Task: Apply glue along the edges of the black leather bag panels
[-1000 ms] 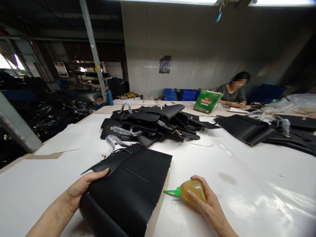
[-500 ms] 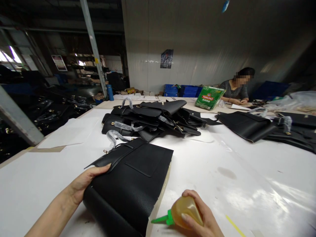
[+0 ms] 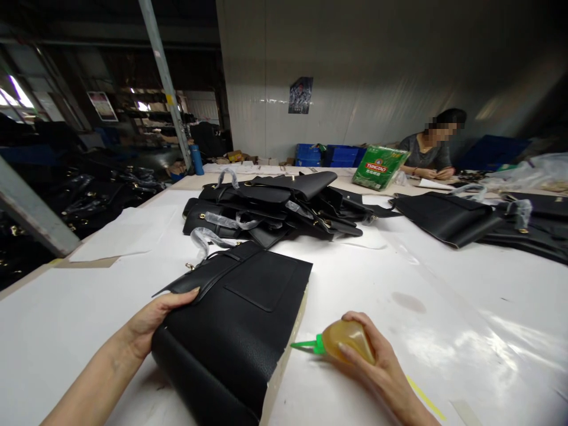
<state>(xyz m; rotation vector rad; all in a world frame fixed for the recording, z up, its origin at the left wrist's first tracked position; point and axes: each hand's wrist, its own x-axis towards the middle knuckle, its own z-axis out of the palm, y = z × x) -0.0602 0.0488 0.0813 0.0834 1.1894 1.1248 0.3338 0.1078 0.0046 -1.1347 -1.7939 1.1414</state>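
A black leather handbag [image 3: 248,319] lies tilted in front of me, its pale raw edge facing right and a plastic-wrapped handle at its far end. My left hand [image 3: 153,319] grips its left side, thumb on top and the other fingers hidden beneath. In my right hand [image 3: 373,349] is a squeeze bottle [image 3: 348,341] of amber liquid with a green nozzle, held on its side. The nozzle tip points left at the bag's pale edge, at or very near it; whether it touches I cannot tell.
Behind the handbag lies a pile of black bags [image 3: 266,207] with wrapped handles. More black bags [image 3: 457,219] lie at the right. A green package [image 3: 380,167] stands farther back, near a seated person [image 3: 428,148]. Blue crates [image 3: 308,155] line the wall.
My right hand has moved the bottle away from me along the bag's pale edge, so the nozzle is farther up it. My left hand keeps its hold on the bag.
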